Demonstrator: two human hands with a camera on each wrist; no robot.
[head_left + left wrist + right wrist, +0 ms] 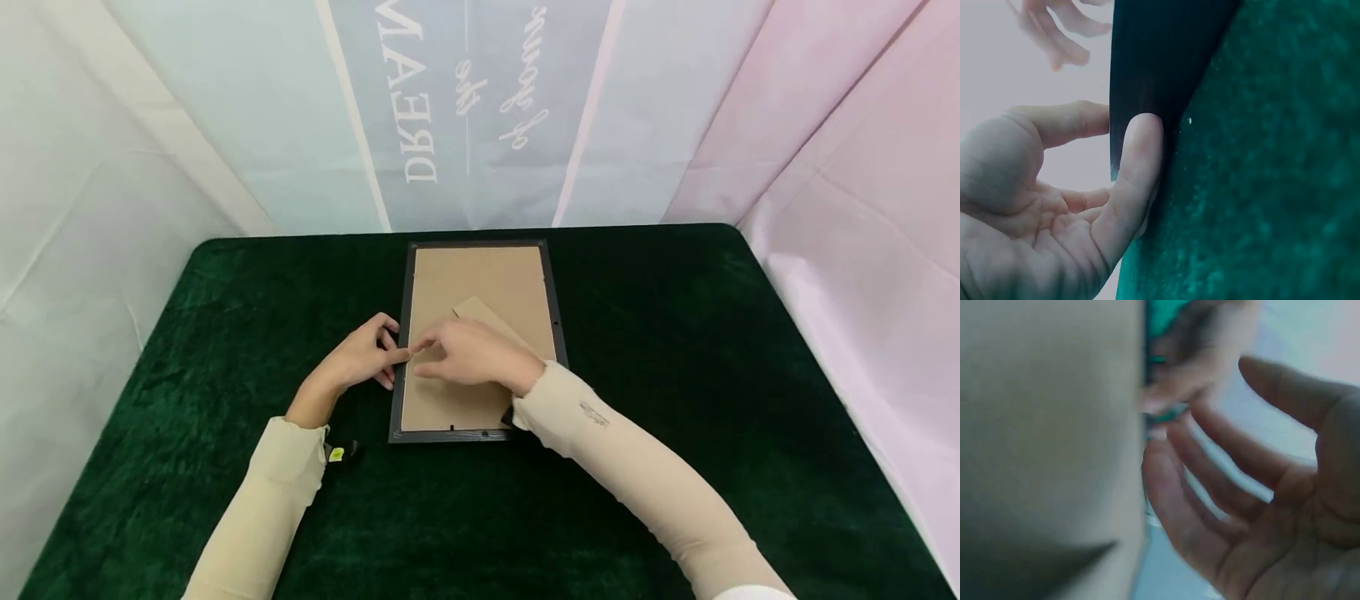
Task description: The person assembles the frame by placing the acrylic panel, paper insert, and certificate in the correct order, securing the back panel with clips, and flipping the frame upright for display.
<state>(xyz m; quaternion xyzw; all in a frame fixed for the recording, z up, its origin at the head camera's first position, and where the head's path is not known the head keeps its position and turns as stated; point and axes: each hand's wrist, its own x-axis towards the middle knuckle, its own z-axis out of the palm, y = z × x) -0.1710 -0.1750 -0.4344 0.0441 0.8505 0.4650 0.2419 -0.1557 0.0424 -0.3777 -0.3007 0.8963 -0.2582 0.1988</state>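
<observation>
A picture frame (551, 292) with a dark border lies back side up, its tan backing board (480, 268) showing. On the board is a slanting tan stand flap (482, 312), partly hidden by the right arm. My left hand (360, 354) holds the frame's left border, thumb at the top edge and fingers along the outer side, as the left wrist view also shows. Over the board, my right hand (468, 350) reaches its fingertips to the same left border, close to the left thumb. Its thumb stands apart from the fingers in the right wrist view, with nothing visible between them.
Dark green velvety cloth (675, 375) covers the table. Pale curtains (480, 192) with mirrored lettering hang behind it, and more hang at both sides. A small dark device with a yellow-green label (337, 455) is at the left wrist.
</observation>
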